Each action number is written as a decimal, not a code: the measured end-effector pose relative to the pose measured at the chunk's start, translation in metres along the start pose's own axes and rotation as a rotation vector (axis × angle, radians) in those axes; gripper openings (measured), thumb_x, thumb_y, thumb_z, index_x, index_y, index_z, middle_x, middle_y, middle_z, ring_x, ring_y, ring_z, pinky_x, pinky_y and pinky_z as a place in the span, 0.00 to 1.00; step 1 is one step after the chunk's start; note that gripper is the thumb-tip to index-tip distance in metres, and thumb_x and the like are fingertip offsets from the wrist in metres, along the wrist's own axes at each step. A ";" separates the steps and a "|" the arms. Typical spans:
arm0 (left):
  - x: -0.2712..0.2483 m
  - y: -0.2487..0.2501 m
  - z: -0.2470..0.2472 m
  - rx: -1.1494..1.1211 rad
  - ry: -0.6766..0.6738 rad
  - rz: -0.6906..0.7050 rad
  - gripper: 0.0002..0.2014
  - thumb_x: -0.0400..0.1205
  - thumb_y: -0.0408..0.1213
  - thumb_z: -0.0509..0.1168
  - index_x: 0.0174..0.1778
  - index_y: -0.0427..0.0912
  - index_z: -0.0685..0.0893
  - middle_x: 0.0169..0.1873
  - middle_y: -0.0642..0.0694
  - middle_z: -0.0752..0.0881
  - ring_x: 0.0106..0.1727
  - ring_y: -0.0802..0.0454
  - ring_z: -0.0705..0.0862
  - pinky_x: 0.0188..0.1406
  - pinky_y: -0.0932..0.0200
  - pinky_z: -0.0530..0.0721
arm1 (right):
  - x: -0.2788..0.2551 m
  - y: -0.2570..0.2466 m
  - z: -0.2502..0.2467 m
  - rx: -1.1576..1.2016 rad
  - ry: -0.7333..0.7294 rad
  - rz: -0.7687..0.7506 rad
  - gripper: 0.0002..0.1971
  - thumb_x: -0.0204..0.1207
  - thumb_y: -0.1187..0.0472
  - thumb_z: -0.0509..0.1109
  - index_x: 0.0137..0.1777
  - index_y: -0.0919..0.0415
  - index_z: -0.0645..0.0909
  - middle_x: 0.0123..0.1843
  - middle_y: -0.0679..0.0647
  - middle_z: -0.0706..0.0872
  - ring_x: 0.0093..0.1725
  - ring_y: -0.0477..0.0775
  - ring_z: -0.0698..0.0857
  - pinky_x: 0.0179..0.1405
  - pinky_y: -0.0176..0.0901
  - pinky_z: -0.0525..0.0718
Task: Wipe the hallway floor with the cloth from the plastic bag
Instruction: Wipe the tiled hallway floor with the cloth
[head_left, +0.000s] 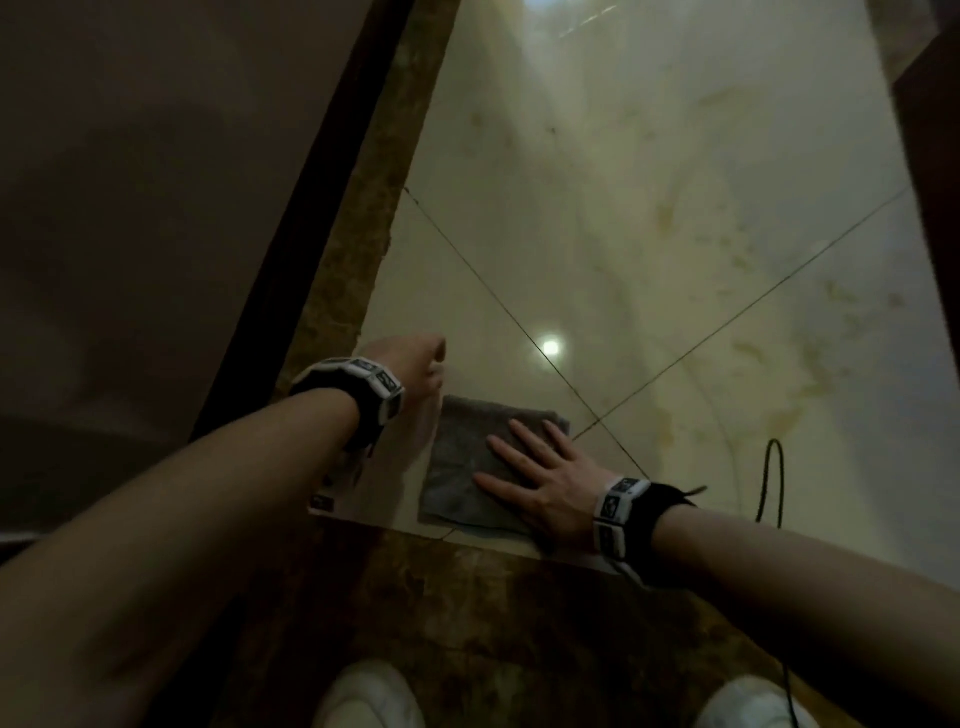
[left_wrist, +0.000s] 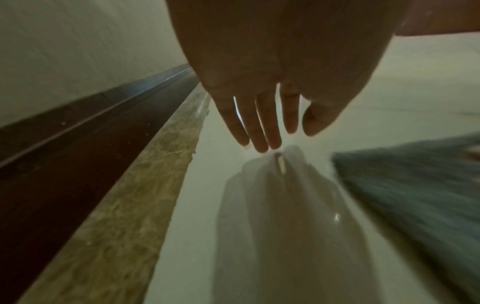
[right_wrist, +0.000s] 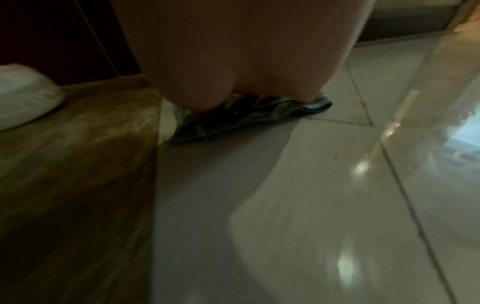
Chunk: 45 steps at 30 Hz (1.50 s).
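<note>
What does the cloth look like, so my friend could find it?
Look at the shiny pale floor near the brown border strip. The cloth is a flat grey square under the right hand. The plastic bag beside it is see-through; the cloth is fuzzy.

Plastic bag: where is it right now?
Head view: the plastic bag lies flat on the pale floor tile, under the left hand and just left of the grey cloth.

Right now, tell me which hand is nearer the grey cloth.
Right. The right hand lies flat on the cloth; the left hand hovers beside it, fingers at the plastic bag.
</note>
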<state>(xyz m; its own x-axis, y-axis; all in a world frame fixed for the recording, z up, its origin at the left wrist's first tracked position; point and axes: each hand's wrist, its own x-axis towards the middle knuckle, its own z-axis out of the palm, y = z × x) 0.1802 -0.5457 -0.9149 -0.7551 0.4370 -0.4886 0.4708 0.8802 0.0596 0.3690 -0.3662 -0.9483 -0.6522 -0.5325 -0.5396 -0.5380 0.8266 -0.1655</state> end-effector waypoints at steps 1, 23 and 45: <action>0.001 -0.001 -0.002 0.016 0.026 0.002 0.14 0.83 0.47 0.62 0.63 0.48 0.78 0.57 0.44 0.86 0.56 0.41 0.85 0.53 0.50 0.83 | -0.005 -0.004 0.006 -0.001 -0.013 -0.024 0.41 0.83 0.38 0.56 0.82 0.36 0.27 0.85 0.57 0.27 0.81 0.70 0.26 0.75 0.74 0.27; -0.049 -0.055 -0.014 -0.135 -0.078 -0.148 0.14 0.80 0.53 0.62 0.59 0.55 0.79 0.57 0.47 0.87 0.53 0.43 0.86 0.54 0.46 0.85 | 0.074 0.010 -0.042 -0.139 0.046 -0.145 0.37 0.82 0.35 0.50 0.83 0.33 0.31 0.87 0.48 0.32 0.86 0.60 0.34 0.82 0.69 0.35; -0.056 -0.068 -0.025 -0.319 -0.085 -0.179 0.13 0.83 0.48 0.64 0.61 0.50 0.82 0.57 0.46 0.87 0.55 0.45 0.86 0.55 0.52 0.85 | 0.099 -0.063 -0.026 -0.170 -0.090 -0.465 0.38 0.69 0.35 0.42 0.84 0.33 0.56 0.88 0.50 0.56 0.86 0.64 0.53 0.80 0.74 0.47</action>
<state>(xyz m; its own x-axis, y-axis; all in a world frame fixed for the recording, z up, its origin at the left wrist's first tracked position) 0.1792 -0.6258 -0.8702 -0.7659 0.2654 -0.5857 0.1585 0.9607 0.2280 0.3242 -0.4753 -0.9698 -0.2780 -0.8137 -0.5105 -0.8452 0.4597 -0.2726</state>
